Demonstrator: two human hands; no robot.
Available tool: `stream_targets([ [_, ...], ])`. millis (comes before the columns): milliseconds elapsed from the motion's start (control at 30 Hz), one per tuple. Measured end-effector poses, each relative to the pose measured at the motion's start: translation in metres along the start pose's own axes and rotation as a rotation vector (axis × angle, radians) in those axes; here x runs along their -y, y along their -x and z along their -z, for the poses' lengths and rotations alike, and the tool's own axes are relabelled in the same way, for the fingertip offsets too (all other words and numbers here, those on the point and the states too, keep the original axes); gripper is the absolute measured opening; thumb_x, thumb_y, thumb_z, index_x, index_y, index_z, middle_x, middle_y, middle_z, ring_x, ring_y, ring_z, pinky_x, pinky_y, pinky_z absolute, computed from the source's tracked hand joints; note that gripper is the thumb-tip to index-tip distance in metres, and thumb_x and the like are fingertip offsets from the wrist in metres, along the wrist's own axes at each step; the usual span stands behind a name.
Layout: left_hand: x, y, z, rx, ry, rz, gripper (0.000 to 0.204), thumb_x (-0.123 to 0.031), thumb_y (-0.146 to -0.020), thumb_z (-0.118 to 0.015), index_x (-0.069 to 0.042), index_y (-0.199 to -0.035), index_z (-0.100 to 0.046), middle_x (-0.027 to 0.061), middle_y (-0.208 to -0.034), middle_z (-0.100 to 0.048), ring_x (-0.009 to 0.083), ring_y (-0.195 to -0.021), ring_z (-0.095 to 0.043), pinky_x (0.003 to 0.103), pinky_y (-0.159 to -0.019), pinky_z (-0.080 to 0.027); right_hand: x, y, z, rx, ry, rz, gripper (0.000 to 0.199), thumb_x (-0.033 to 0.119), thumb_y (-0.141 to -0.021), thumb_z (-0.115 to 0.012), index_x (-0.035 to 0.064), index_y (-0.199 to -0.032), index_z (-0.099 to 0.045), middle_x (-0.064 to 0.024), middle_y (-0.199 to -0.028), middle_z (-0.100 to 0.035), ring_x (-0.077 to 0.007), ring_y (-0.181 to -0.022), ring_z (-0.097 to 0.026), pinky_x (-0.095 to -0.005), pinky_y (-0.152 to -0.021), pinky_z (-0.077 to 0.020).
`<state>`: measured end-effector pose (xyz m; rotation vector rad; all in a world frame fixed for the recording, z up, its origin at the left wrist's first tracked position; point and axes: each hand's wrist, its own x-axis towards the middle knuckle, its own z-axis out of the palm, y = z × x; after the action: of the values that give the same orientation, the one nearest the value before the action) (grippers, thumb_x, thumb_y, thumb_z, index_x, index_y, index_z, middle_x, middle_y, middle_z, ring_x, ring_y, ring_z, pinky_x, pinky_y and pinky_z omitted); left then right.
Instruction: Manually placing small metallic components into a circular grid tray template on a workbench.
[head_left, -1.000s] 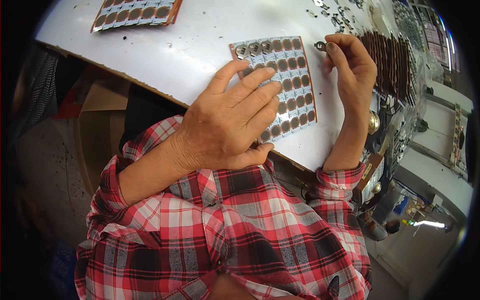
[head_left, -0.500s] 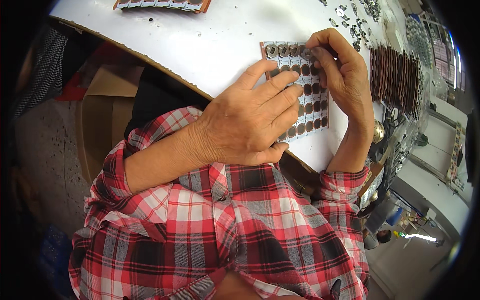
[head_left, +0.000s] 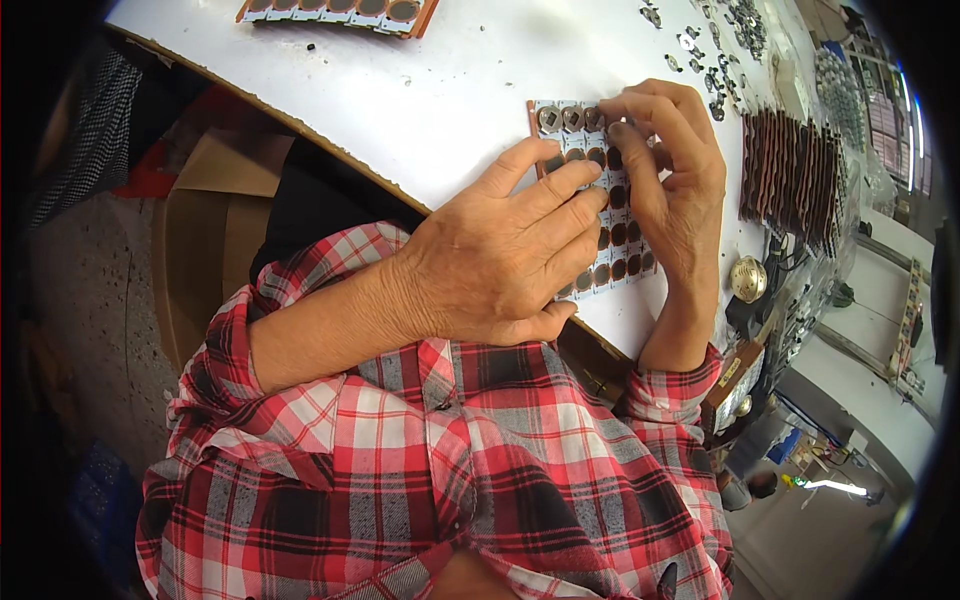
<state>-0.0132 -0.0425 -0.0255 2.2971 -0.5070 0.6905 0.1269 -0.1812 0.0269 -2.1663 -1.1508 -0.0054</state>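
A panel of small circuit boards [head_left: 610, 252] with rows of dark round pads lies on the white table, near its edge. Silver metal pieces [head_left: 572, 120] sit along its far row. My left hand [head_left: 500, 250] rests on the panel's left side, fingers stretched and a little apart, covering part of the rows. At the far right corner of the panel, my right hand [head_left: 680, 175] has its thumb and forefinger closed over the far row. Whatever lies between those fingertips is hidden.
Loose metal pieces [head_left: 715, 75] lie scattered at the far right. A stack of brown-edged panels [head_left: 790, 180] stands right of my right hand, with a round metal object [head_left: 748, 278] nearer. Another panel [head_left: 340, 12] lies at the far left. A cardboard box [head_left: 215, 210] stands below the table edge.
My right hand has shifted slightly left and nearer, its fingers still at the far row. The view has tilted a little. My left hand stays on the panel.
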Motion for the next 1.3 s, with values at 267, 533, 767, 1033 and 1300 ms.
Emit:
stream_targets([
  [267, -0.001, 0.0, 0.003, 0.017, 0.016, 0.011, 0.056, -0.037, -0.067, -0.075, 0.003, -0.106, -0.072, 0.0197, -0.122, -0.068, 0.0345, -0.124, -0.063, 0.057, -0.108, -0.046, 0.001, 0.009, 0.0, -0.065, -0.177, -0.31, 0.018, -0.004, -0.095, -0.068, -0.0002, -0.112, -0.072, -0.0034, -0.103, -0.072, -0.0073, -0.088, -0.066, -0.0214, -0.072, -0.0552],
  [533, -0.001, -0.001, 0.003, 0.006, 0.023, 0.024, 0.056, -0.035, -0.065, -0.076, 0.003, -0.106, -0.073, 0.0192, -0.123, -0.069, 0.0341, -0.124, -0.064, 0.057, -0.108, -0.047, -0.001, 0.009, 0.0, -0.047, -0.238, -0.307, 0.021, -0.004, -0.092, -0.072, -0.0011, -0.113, -0.072, -0.0026, -0.097, -0.073, -0.005, -0.079, -0.066, -0.0199, -0.068, -0.0547],
  [767, -0.003, -0.003, 0.002, 0.004, 0.006, 0.027, 0.055, -0.033, -0.063, -0.077, 0.004, -0.105, -0.072, 0.0194, -0.122, -0.069, 0.0352, -0.124, -0.064, 0.058, -0.107, -0.047, -0.009, 0.007, 0.008, 0.023, -0.295, -0.3, 0.019, -0.003, -0.092, -0.073, -0.001, -0.112, -0.073, -0.0014, -0.097, -0.073, -0.0057, -0.084, -0.067, -0.0204, -0.074, -0.0548],
  [1033, -0.001, -0.003, 0.007, 0.019, 0.038, 0.03, 0.054, -0.031, -0.064, -0.078, 0.004, -0.105, -0.07, 0.0195, -0.122, -0.069, 0.0358, -0.126, -0.063, 0.058, -0.108, -0.046, -0.019, 0.0, 0.008, -0.022, -0.335, -0.325, 0.019, 0.0, -0.094, -0.072, 0.0013, -0.113, -0.075, 0.0014, -0.088, -0.07, -0.0042, -0.081, -0.063, -0.0185, -0.071, -0.0501],
  [1300, -0.001, -0.001, 0.005, -0.002, 0.038, 0.028, 0.056, -0.03, -0.062, -0.081, 0.002, -0.106, -0.07, 0.0177, -0.123, -0.069, 0.0337, -0.124, -0.064, 0.056, -0.109, -0.046, -0.069, -0.027, 0.019, -0.182, 0.196, -0.144, 0.023, 0.006, -0.095, -0.071, 0.0072, -0.117, -0.076, 0.0004, -0.082, -0.068, -0.0064, -0.069, -0.059, -0.0239, -0.064, -0.0483],
])
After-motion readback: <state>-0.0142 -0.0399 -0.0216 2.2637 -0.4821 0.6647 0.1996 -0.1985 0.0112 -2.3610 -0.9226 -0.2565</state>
